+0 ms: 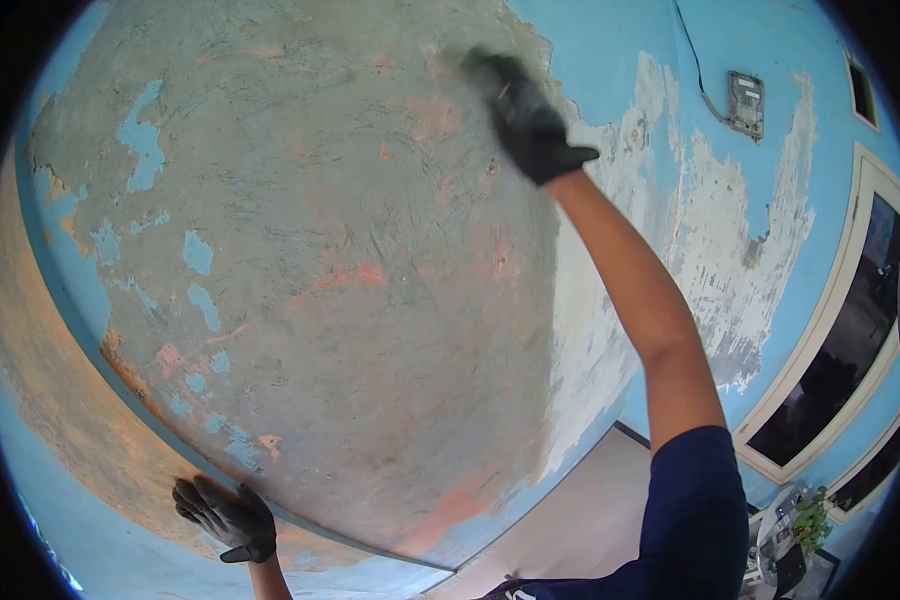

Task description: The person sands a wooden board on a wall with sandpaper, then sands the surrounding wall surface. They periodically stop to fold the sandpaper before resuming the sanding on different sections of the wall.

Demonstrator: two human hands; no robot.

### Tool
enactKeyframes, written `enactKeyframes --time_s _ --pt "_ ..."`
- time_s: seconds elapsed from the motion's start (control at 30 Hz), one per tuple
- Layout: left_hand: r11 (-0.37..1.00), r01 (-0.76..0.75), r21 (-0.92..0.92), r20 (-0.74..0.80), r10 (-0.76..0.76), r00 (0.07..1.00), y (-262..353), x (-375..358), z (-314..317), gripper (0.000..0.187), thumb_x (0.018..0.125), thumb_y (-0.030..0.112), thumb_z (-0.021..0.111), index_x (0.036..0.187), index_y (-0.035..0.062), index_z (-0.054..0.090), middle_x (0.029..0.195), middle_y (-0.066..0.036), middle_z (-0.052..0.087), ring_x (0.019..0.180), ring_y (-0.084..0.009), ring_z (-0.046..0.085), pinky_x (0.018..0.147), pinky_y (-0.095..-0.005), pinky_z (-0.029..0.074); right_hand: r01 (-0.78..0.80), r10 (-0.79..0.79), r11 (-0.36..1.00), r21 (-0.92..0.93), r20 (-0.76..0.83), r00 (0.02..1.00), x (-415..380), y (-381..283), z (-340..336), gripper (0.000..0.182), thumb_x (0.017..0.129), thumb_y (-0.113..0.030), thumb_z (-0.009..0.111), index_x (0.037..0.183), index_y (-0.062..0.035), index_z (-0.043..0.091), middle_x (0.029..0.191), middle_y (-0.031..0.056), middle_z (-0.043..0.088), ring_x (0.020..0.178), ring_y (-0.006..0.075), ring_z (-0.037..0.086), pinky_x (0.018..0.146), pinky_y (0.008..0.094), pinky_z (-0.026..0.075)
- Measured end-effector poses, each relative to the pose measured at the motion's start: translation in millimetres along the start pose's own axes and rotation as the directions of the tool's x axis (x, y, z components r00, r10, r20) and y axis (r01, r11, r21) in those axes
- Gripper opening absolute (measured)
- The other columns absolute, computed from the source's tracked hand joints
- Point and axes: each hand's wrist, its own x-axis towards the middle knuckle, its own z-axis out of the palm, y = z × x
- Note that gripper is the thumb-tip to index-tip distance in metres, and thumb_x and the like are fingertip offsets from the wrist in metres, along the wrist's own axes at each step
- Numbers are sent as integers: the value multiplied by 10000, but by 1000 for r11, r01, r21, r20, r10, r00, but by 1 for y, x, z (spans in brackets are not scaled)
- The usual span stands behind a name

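Note:
My left hand [228, 518], in a dark glove, lies with fingers stretched out against the tan, worn band [90, 430] at the lower left, beside the blue-edged wall corner. At the upper middle, my right hand [530, 125], also in a dark glove, reaches up to the large grey patch of bare plaster [370, 230]. Its thumb sticks out to the side, and its fingers are smeared by motion. A greenish blur shows at the fingertips; whether it is something held, I cannot make out. Flaking blue paint [142, 140] and pinkish spots mark the plaster.
Whitish scraped wall [710, 230] lies right of the plaster. An electrical box [745, 103] with a dangling cable is at the upper right. Framed dark windows [830, 340] stand at the right. Below are the floor [570, 510], a round table [770, 540] and a plant [812, 520].

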Motion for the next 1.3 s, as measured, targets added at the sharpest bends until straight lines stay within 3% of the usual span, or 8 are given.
enactKeyframes --time_s 0.07,0.37,0.53,0.77,1.03,1.17,1.27,1.3 --pt "1000 -2 -1 0 2 1000 1 -1 -1 694 1107 432 451 1602 -17 263 1654 -339 248 1542 -519 244 1233 -664 185 -610 602 792 27 136 787 24 15 -21 491 1073 -251 369 1519 -66 458 1510 239 501 1427 393 449 1202 449 359" --pt "1000 20 11 0 -20 1000 3 -1 0 710 1107 458 440 1608 -11 259 1661 -335 239 1542 -533 230 1227 -673 194 372 -381 924 85 168 909 -71 -95 8 532 1041 -205 493 1535 -10 460 1505 216 535 1433 347 468 1235 455 334" --pt "998 8 -61 33 -6 999 2 -1 -5 694 1090 380 483 1619 12 223 1656 -359 215 1523 -583 219 1201 -723 180 -344 344 914 214 36 938 -2 -17 14 487 1011 -190 520 1475 -45 546 1454 213 587 1376 397 507 1211 500 343" --pt "999 24 -33 52 -22 998 3 -7 -3 710 1095 401 463 1630 18 197 1655 -360 212 1529 -573 216 1201 -726 172 234 -265 957 173 185 946 -75 -111 17 588 915 44 459 1484 -64 559 1497 203 562 1480 372 435 1275 497 271" --pt "999 11 -35 7 -10 1000 -2 -11 5 726 1092 427 465 1629 14 204 1659 -351 216 1532 -565 220 1204 -721 172 -213 216 976 -38 112 970 -59 -59 -29 510 945 -65 585 1453 -50 543 1384 239 602 1256 412 598 1049 472 500" --pt "998 13 -58 0 -13 1000 4 -5 -3 732 1081 405 510 1628 7 229 1662 -341 230 1542 -545 222 1215 -696 191 -729 655 308 611 419 628 -95 -94 -91 340 1002 -166 690 1325 -77 634 1257 109 677 1119 189 690 890 385 591" --pt "938 223 -266 92 -205 974 40 7 -39 732 1048 303 631 1618 -12 295 1680 -277 267 1576 -442 227 1262 -575 206 -692 483 514 507 495 722 -144 -131 -133 415 956 -87 709 1353 -55 592 1318 114 646 1167 206 670 958 360 579" --pt "801 381 -462 197 -327 924 60 1 -55 730 1060 308 614 1625 -12 281 1692 -241 269 1587 -382 225 1276 -515 200 -795 576 -156 587 708 409 -143 -162 -147 463 939 -61 712 1377 -39 566 1338 118 634 1192 211 658 993 357 572"
